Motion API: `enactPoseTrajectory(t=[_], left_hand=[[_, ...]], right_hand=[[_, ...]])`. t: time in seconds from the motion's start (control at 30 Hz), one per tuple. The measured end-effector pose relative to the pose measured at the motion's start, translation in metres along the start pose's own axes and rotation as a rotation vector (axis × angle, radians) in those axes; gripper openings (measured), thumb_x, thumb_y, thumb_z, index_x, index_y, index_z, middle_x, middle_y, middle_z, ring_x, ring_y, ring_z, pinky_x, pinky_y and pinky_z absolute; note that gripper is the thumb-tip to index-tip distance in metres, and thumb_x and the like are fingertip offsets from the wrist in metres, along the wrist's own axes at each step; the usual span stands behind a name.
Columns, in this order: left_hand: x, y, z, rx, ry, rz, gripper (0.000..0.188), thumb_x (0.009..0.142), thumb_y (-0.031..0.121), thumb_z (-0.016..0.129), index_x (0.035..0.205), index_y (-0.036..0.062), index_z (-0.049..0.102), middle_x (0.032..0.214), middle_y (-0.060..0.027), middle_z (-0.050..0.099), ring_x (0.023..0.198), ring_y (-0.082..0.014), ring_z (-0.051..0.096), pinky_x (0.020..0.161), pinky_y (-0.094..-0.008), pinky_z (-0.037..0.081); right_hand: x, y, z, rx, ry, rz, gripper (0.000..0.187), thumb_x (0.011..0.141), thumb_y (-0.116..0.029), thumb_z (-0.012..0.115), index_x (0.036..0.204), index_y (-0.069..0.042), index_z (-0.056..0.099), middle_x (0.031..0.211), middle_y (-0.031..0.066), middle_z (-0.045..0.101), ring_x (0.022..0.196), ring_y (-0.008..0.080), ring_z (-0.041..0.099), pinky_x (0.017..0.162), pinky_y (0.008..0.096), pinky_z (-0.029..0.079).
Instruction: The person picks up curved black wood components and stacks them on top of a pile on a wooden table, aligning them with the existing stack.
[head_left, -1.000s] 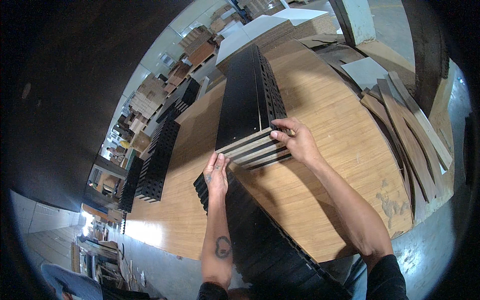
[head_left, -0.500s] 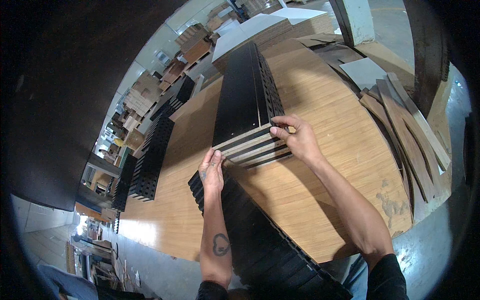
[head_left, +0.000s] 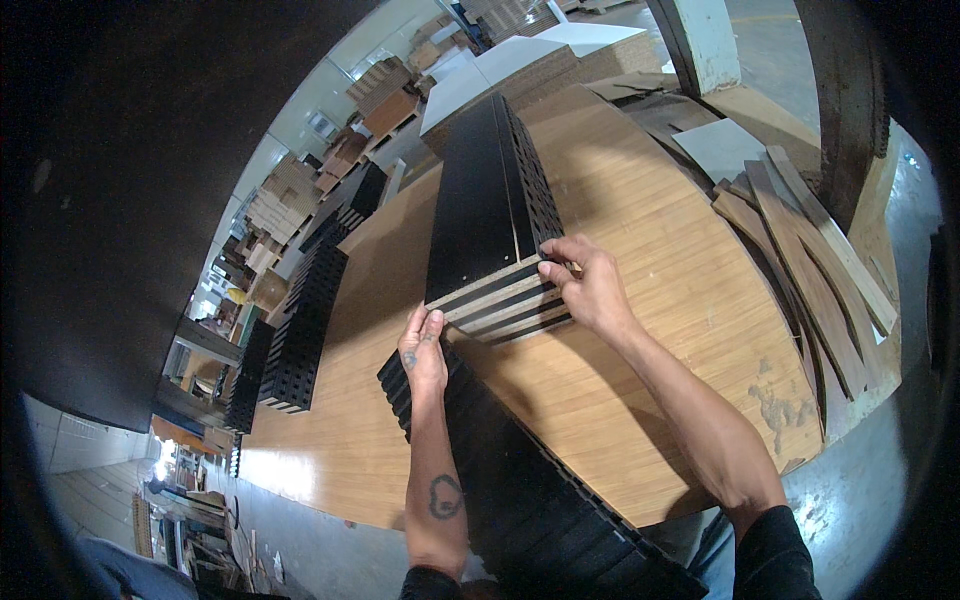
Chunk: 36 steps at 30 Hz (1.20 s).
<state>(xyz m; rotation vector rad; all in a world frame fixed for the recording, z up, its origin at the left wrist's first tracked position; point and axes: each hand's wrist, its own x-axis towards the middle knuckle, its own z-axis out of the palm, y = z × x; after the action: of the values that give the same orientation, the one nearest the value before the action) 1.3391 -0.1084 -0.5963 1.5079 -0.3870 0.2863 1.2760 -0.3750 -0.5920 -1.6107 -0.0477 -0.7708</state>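
Now | left hand (head_left: 424,350): half-curled, gripping black board stack (head_left: 472,195) | right hand (head_left: 594,284): pinching its corner

Black board stack (head_left: 470,200) (near end pale-striped), lying flat on wood-grain tabletop (head_left: 690,280).

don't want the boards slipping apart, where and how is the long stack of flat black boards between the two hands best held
Probably at the near end of the black board stack, a hand at each corner, coming from left and right. That end, striped black and tan, is narrow and faces the person; the left hand and right hand touch its corners.
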Motion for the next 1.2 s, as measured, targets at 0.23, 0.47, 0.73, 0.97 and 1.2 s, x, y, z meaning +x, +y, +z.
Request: enactPoseTrajectory(t=[0.23, 0.47, 0.73, 0.97, 1.2], left_hand=[[-0.004, 0.003, 0.000, 0.041, -0.041, 0.013, 0.035, 0.097, 0.017, 0.056, 0.126, -0.0025, 0.054, 0.116, -0.0058, 0.060, 0.105, -0.0142, 0.055, 0.097, -0.0315, 0.042], [0.002, 0.009, -0.017, -0.078, 0.030, -0.151, 0.067, 0.097, 0.046, 0.048, 0.141, -0.0030, 0.034, 0.143, -0.0151, 0.038, 0.129, -0.0263, 0.040, 0.109, -0.0456, 0.031], [0.103, 0.011, 0.008, -0.122, -0.239, -0.356, 0.089, 0.091, 0.057, 0.050, 0.148, -0.0028, 0.018, 0.154, -0.0170, 0.023, 0.143, -0.0278, 0.021, 0.116, -0.0417, 0.017], [0.173, -0.032, 0.012, -0.053, -0.394, -0.376, 0.070, 0.088, 0.039, 0.062, 0.138, -0.0045, 0.042, 0.142, -0.0150, 0.045, 0.128, -0.0247, 0.045, 0.111, -0.0352, 0.031], [0.125, 0.021, 0.061, -0.051, -0.373, -0.317, 0.046, 0.095, 0.027, 0.052, 0.132, 0.0004, 0.049, 0.127, -0.0142, 0.057, 0.114, -0.0251, 0.056, 0.102, -0.0363, 0.042]], right_hand=[[-0.005, -0.010, -0.002, -0.023, -0.017, 0.008, 0.021, 0.084, -0.010, 0.065, 0.103, -0.001, 0.068, 0.103, 0.0164, 0.064, 0.096, 0.0332, 0.061, 0.086, 0.0390, 0.047], [0.006, -0.009, 0.000, 0.171, -0.068, 0.184, 0.053, 0.089, -0.035, 0.063, 0.119, 0.008, 0.057, 0.114, 0.0233, 0.061, 0.106, 0.0324, 0.059, 0.093, 0.0367, 0.045], [0.068, 0.001, 0.029, 0.204, -0.192, 0.317, 0.088, 0.089, -0.055, 0.054, 0.145, 0.007, 0.025, 0.145, 0.0288, 0.036, 0.137, 0.0345, 0.035, 0.112, 0.0341, 0.026], [0.093, 0.030, 0.032, 0.259, -0.315, 0.316, 0.085, 0.081, -0.031, 0.061, 0.148, 0.003, 0.022, 0.146, 0.0265, 0.037, 0.136, 0.0301, 0.038, 0.110, 0.0310, 0.030], [0.093, 0.031, 0.041, 0.176, -0.253, 0.288, 0.085, 0.083, -0.033, 0.056, 0.147, 0.007, 0.017, 0.154, 0.0254, 0.020, 0.144, 0.0317, 0.019, 0.117, 0.0333, 0.016]])
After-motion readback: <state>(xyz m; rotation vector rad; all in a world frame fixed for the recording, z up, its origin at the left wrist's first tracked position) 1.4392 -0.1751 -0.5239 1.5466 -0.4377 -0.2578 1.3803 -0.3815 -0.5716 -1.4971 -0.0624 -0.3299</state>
